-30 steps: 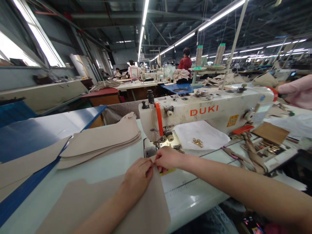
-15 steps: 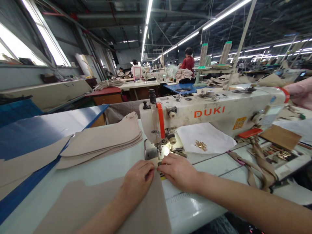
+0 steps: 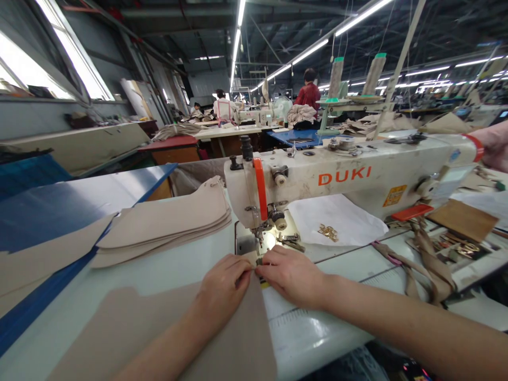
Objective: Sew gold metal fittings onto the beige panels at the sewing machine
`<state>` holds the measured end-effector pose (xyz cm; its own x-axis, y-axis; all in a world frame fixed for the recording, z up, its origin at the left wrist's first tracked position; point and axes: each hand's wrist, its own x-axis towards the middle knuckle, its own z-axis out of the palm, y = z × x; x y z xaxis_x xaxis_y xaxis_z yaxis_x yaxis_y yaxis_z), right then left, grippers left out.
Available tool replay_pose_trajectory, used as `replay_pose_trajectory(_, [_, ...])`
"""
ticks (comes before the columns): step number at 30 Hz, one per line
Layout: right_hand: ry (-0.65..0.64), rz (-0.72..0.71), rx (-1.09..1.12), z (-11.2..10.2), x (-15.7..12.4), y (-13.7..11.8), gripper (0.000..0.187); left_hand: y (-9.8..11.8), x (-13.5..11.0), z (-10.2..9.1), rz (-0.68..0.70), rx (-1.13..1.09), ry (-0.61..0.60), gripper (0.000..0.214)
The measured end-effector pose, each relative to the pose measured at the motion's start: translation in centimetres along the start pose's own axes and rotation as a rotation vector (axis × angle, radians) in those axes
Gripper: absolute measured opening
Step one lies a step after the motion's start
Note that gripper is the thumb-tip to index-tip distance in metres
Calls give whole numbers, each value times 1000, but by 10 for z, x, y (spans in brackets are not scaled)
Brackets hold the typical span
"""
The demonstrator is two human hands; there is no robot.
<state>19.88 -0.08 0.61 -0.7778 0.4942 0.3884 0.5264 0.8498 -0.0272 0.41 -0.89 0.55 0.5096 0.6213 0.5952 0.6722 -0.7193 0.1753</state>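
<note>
Since 1 second ago our right hand point(image 3: 291, 274) has slid down from a raised pinch to lie flatter beside the left hand point(image 3: 224, 288), and both have crept a little nearer the needle; the beige fabric panel point(image 3: 166, 338) has barely shifted. Nearest us, that panel spreads across the pale green sewing table point(image 3: 317, 338), its far corner just in front of the presser foot point(image 3: 260, 241); our left hand lies on it with fingers curled loosely, thumb and forefinger pressing the edge; our right hand is half closed, fingertips meeting the left at the same corner, nipping the fabric edge there. Beyond the hands stands the white DUKI sewing machine point(image 3: 345, 177) with its orange guard; left of it lies a stack of beige cut pieces point(image 3: 166, 225), partly over a blue board point(image 3: 51, 211). Under the machine arm we see a white sheet point(image 3: 349, 222) with small brass fittings point(image 3: 327, 231); to the right trail beige straps point(image 3: 428, 264). At the far right edge another person's hand point(image 3: 496, 145) touches the handwheel. Farther off, 2 thread cones point(image 3: 375, 71) rise, and a person in red point(image 3: 308, 95) works at a distant table.
</note>
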Motion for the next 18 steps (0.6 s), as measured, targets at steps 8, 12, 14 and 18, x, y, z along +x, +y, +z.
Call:
replay_pose_trajectory(8, [-160, -238, -36, -34, -23, -9, 13, 2, 1, -1, 7, 17, 4, 18])
replay_pose_trajectory(12, [-104, -273, -48, -25, -17, -13, 13, 2, 1, -1, 6, 13, 2, 20])
replay_pose_trajectory(14, [-27, -237, -35, -14, -11, -13, 15, 1, 1, -1, -1, 6, -4, 20])
replay_pose_trajectory(18, [73, -181, -3, 0, -2, -14, 14, 0, -1, -2, -21, -36, -23, 18])
